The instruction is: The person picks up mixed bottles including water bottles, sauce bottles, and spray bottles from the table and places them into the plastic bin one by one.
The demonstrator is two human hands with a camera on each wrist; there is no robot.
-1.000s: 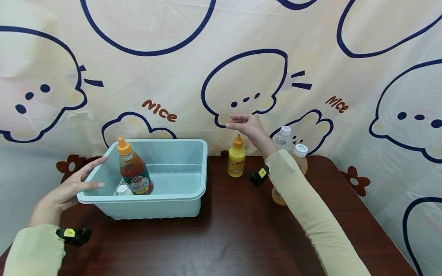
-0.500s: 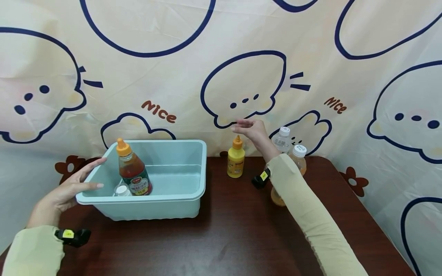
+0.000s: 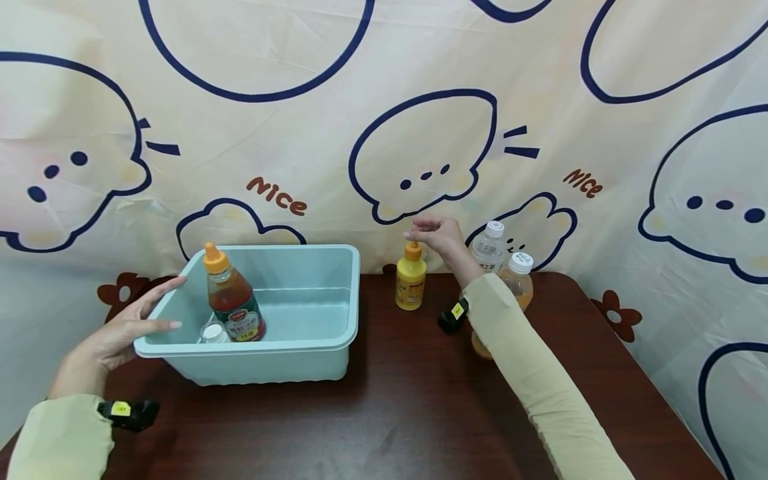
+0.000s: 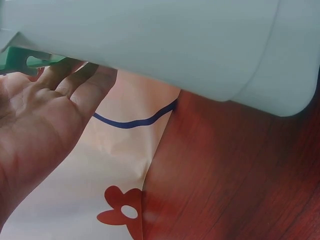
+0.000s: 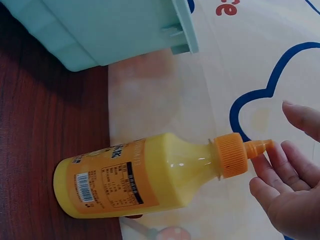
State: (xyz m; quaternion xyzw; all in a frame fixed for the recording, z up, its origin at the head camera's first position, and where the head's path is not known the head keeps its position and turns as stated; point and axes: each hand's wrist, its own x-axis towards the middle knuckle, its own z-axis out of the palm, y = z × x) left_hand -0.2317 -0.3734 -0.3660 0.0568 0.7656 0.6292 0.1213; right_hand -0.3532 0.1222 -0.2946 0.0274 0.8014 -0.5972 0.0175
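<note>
My left hand (image 3: 120, 333) holds the left rim of a pale mint plastic tub (image 3: 258, 363), thumb over the top and fingers tucked under it in the left wrist view. Inside the tub leans a red sauce bottle (image 3: 237, 303) with an orange cap. A clear bottle with a white cap (image 3: 214, 332) lies beside it, mostly hidden. My right hand (image 3: 441, 237) is at the orange nozzle of an upright yellow squeeze bottle (image 5: 122, 177). In the right wrist view its fingers are by the nozzle tip, while the thumb (image 5: 302, 120) stands apart from it.
To the right, behind my right forearm, stand a clear bottle (image 3: 488, 250) and an amber drink bottle (image 3: 519, 283), both white-capped. An amber bottle base (image 3: 480, 345) shows beside the sleeve. A patterned cloth (image 3: 300, 133) hangs behind the dark wooden table (image 3: 384, 413).
My right hand has moved down and slightly right, from above the yellow squeeze bottle to its nozzle. The left hand and tub have stayed put.
</note>
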